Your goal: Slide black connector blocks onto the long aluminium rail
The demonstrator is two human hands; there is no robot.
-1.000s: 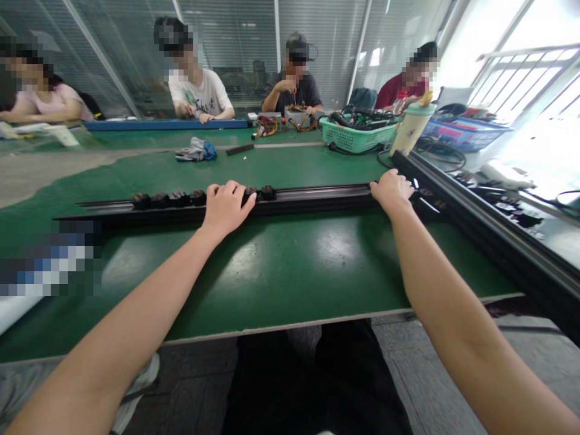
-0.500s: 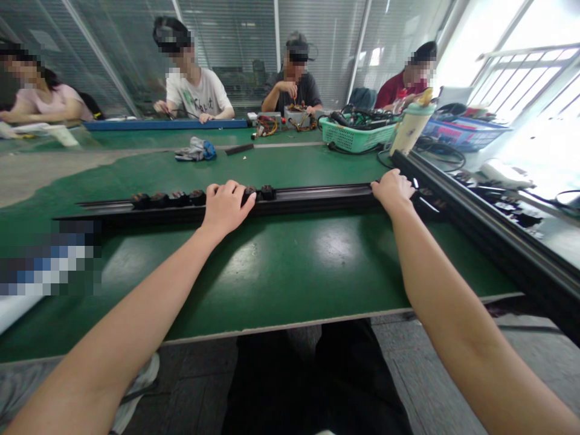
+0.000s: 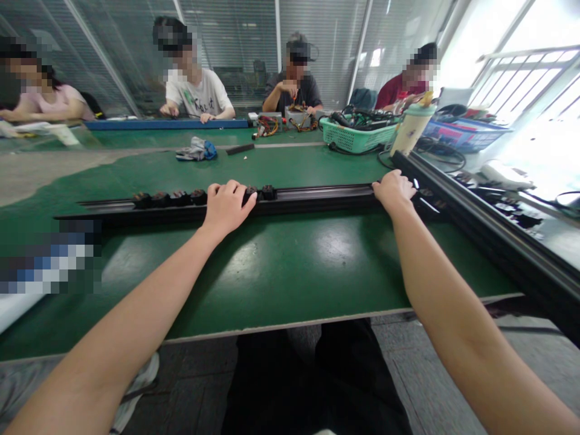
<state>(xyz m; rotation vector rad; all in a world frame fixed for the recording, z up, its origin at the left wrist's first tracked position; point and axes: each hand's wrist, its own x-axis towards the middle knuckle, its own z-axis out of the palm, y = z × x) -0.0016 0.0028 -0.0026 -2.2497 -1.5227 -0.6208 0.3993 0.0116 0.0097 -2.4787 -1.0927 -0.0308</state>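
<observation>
A long black rail (image 3: 326,194), shaped like a channel, lies across the green table in front of me. Several small black blocks with copper-coloured metal parts sit along its left half, among them one block (image 3: 198,196) left of my hand and another block (image 3: 269,192) to its right. My left hand (image 3: 229,205) is curled over the rail and the blocks in the middle; its thumb lies against a block, and the fingertips are hidden on the far side. My right hand (image 3: 395,187) wraps round the rail near its right end, with fingertips partly hidden.
A second long black rail (image 3: 493,220) runs along the right side. Beyond stand a cream bottle (image 3: 410,130), a green basket (image 3: 357,136) of cables, and a grey-blue cloth (image 3: 197,149). Several people sit across the table behind a blue bar (image 3: 167,124).
</observation>
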